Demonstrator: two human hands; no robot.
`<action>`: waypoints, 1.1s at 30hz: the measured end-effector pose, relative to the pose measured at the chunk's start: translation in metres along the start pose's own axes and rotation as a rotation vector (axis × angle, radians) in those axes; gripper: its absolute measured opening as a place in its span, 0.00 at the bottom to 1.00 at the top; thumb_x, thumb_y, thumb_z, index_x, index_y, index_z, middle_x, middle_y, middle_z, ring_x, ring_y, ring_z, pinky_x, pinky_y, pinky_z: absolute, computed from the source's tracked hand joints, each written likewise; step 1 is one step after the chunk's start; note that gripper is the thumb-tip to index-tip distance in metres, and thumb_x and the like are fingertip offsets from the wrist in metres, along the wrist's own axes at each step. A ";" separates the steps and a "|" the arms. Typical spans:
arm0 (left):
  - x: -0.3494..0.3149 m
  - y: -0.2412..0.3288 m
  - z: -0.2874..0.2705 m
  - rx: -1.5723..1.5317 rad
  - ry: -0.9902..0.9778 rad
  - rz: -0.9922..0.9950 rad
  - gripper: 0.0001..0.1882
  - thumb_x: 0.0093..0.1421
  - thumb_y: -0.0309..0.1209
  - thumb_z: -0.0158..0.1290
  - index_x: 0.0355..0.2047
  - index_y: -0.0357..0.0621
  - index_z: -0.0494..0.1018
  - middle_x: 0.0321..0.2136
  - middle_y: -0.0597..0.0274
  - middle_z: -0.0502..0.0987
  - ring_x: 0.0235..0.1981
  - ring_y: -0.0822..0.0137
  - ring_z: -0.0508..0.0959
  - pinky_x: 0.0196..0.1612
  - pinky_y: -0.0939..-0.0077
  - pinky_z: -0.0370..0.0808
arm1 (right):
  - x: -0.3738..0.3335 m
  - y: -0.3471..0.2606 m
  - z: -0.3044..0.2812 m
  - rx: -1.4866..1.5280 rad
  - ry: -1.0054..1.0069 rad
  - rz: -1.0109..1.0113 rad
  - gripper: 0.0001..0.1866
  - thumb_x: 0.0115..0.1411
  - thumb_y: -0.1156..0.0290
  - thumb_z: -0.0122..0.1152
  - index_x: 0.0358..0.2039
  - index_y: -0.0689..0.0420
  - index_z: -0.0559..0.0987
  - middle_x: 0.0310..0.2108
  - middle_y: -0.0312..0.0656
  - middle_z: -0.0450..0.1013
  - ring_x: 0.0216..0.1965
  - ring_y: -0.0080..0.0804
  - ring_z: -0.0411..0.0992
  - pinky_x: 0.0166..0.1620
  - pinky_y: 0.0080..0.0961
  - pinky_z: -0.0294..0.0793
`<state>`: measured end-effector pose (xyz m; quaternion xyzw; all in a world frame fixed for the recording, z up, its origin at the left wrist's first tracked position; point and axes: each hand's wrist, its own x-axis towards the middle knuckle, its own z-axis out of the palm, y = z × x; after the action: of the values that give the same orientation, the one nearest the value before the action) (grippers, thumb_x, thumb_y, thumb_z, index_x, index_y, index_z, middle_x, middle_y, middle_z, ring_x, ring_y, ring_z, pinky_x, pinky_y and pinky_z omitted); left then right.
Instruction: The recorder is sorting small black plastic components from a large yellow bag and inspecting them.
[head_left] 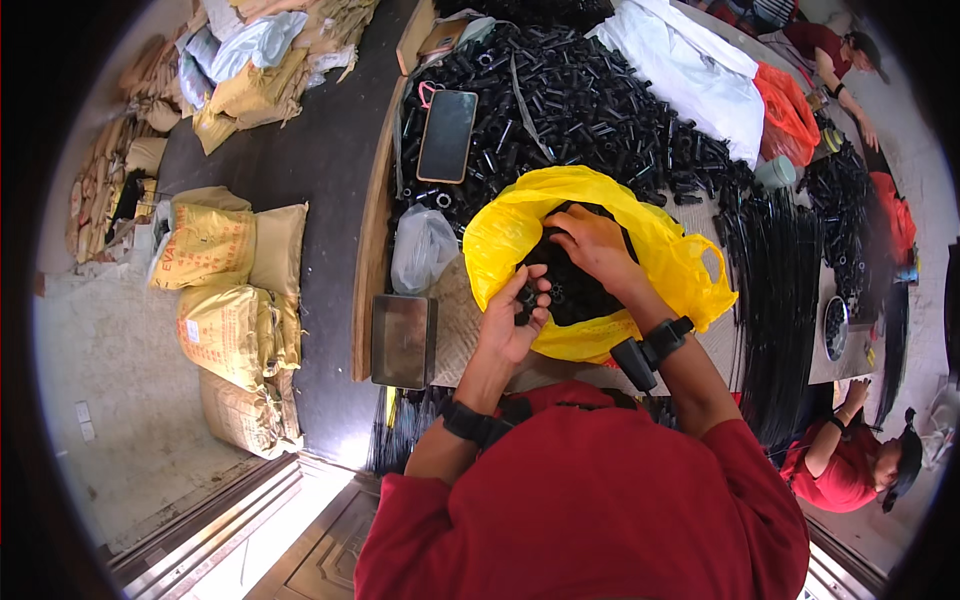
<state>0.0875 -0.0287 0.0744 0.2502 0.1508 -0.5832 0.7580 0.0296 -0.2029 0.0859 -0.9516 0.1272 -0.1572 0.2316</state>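
Observation:
A yellow plastic bag (655, 210) stands wide open in front of me, with small black parts (572, 290) inside. My left hand (515, 318) is at the bag's near left side, its fingers curled around a few small black ring-like parts. Into the bag's mouth reaches my right hand (598, 248), its fingers bent down against the dark contents. The fingertips of that hand are partly hidden, so what they grip cannot be made out.
Loose black tubular parts (570, 100) are heaped behind the bag, with a phone (447, 137) on them. An empty metal tray (403, 340) and a clear plastic bag (422, 248) lie left. Long black rods (775, 290) lie right. Two other people work at the right.

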 end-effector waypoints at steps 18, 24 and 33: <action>0.006 0.005 -0.009 -0.169 -0.095 -0.056 0.12 0.60 0.34 0.46 0.37 0.37 0.69 0.29 0.60 0.69 0.20 0.74 0.63 0.16 0.89 0.61 | 0.019 0.021 0.015 0.067 -0.094 0.201 0.18 0.48 0.72 0.59 0.43 0.54 0.72 0.41 0.46 0.71 0.45 0.45 0.67 0.46 0.34 0.67; 0.009 0.006 -0.010 -0.184 -0.054 -0.013 0.12 0.60 0.32 0.45 0.39 0.36 0.68 0.29 0.58 0.69 0.20 0.74 0.64 0.16 0.89 0.61 | 0.015 0.017 0.012 0.008 -0.046 0.195 0.18 0.53 0.68 0.56 0.45 0.55 0.71 0.42 0.48 0.71 0.45 0.49 0.67 0.47 0.35 0.66; 0.007 0.009 -0.012 -0.162 -0.086 -0.019 0.12 0.59 0.33 0.47 0.38 0.37 0.69 0.28 0.62 0.70 0.20 0.74 0.65 0.17 0.87 0.60 | -0.011 -0.014 -0.020 0.237 0.066 0.162 0.14 0.50 0.70 0.61 0.39 0.54 0.76 0.30 0.39 0.71 0.22 0.28 0.67 0.27 0.21 0.66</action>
<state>0.0992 -0.0258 0.0631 0.1612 0.1673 -0.5865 0.7759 0.0150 -0.1956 0.1071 -0.8985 0.1916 -0.1829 0.3501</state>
